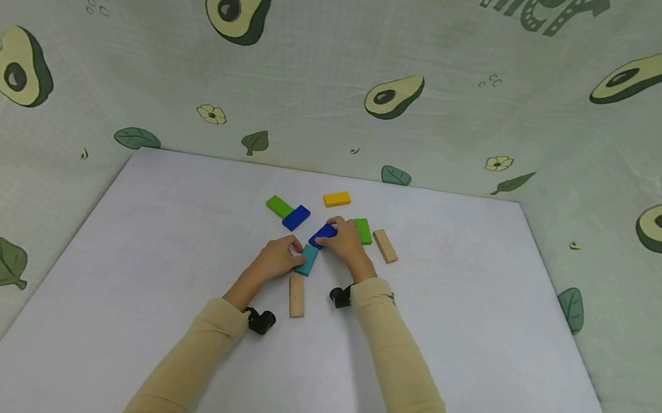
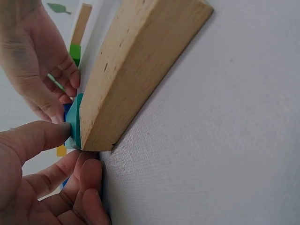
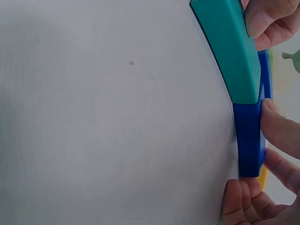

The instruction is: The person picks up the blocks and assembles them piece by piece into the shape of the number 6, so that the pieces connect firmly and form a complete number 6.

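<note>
My left hand pinches a teal block lying flat on the white table, its thumb against the block in the left wrist view. Just beyond, my right hand grips a dark blue block, thumb at one side and fingers at the far end. In the right wrist view the end of the teal block meets the blue block, at a slight angle to it. A natural wood block lies on the near side of the teal one, looming large in the left wrist view.
Behind the hands, a green block touches a second blue block, and a yellow block lies farther back. Right of my right hand are another green block and a wood block. An avocado-print cloth hangs behind the table.
</note>
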`<state>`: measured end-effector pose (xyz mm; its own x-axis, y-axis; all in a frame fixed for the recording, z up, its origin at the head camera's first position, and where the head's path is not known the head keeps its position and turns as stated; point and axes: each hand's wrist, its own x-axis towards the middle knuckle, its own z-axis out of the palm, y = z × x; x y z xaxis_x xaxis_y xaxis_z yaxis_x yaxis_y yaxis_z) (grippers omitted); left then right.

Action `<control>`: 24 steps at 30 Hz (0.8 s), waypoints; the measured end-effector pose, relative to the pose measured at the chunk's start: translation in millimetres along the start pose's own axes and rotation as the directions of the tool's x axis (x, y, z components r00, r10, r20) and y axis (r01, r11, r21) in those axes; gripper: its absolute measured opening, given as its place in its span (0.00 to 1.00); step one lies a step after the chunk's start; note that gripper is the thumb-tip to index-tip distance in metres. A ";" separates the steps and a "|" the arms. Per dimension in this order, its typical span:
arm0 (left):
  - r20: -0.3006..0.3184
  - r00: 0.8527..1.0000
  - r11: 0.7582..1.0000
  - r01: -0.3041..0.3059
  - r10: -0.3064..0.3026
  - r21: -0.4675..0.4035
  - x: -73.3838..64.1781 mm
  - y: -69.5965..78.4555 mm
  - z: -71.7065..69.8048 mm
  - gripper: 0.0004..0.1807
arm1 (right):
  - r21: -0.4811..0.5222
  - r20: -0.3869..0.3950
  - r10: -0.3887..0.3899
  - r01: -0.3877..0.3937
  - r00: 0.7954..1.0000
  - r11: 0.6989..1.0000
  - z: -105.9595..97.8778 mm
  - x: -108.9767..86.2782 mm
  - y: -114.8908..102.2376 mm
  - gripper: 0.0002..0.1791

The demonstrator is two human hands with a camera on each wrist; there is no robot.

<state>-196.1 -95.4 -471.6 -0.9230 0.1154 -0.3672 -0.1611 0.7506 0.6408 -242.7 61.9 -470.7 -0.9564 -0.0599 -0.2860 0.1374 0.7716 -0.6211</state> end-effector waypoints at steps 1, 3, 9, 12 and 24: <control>0.000 1.000 1.000 0.001 -0.001 0.000 0.1 -0.1 0.0 0.16 | -0.002 -0.001 0.000 0.000 1.000 1.000 0.1 0.2 -0.1 0.29; 0.000 1.000 1.000 0.005 -0.005 0.001 0.3 0.0 0.0 0.16 | -0.008 -0.003 0.000 0.000 1.000 1.000 0.2 0.4 -0.1 0.29; -0.001 1.000 1.000 0.007 -0.007 0.004 -0.8 1.0 -0.3 0.15 | -0.005 -0.009 -0.004 0.004 1.000 1.000 1.2 -0.1 1.4 0.31; -0.003 1.000 1.000 0.010 -0.010 0.008 -1.2 1.9 0.4 0.15 | 0.069 -0.017 -0.033 0.034 0.999 0.997 -2.2 -6.2 3.9 0.32; -0.005 1.000 1.000 0.020 -0.020 -0.002 0.1 -0.1 2.7 0.16 | 0.224 -0.104 -0.067 0.089 0.992 0.971 -9.4 -66.5 12.9 0.27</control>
<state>-195.2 -93.7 -473.4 -0.9213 0.0970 -0.3767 -0.1804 0.7513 0.6348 -179.7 81.8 -452.8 -0.9850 -0.0451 -0.1666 0.1064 0.6017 -0.7916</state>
